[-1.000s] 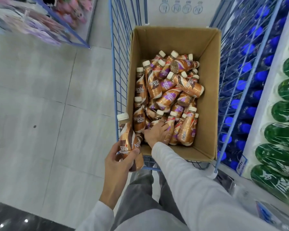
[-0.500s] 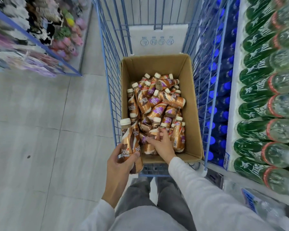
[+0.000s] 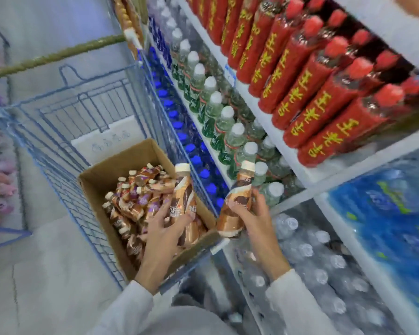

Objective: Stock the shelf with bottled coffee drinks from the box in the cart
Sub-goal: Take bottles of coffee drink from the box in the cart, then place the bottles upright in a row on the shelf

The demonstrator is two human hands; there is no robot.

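Supermarket aisle, pale tiled floor point(image 3: 34, 274) at lower left: nearest the lens, my left hand point(image 3: 163, 228) wraps around a brown coffee bottle point(image 3: 183, 189) held upright over the cardboard box point(image 3: 121, 163), possibly with a second bottle tucked behind it. At centre, my right hand point(image 3: 255, 218) clamps another coffee bottle point(image 3: 236, 204), clear of the box and tilted toward the shelving point(image 3: 270, 128) on the right. Beyond the hands, the box sits in the blue wire cart point(image 3: 65, 189), heaped with more of the same drinks point(image 3: 140, 199) lying every way. Farther up the frame run rows of green-labelled bottles point(image 3: 224, 131) and red-labelled bottles point(image 3: 307, 97). No open slot for coffee shows, so the step, as I judge it, calls for finding the right facing first, then setting each bottle down upright, label out, one hand at a time, with a firm grip on the slick wrap.
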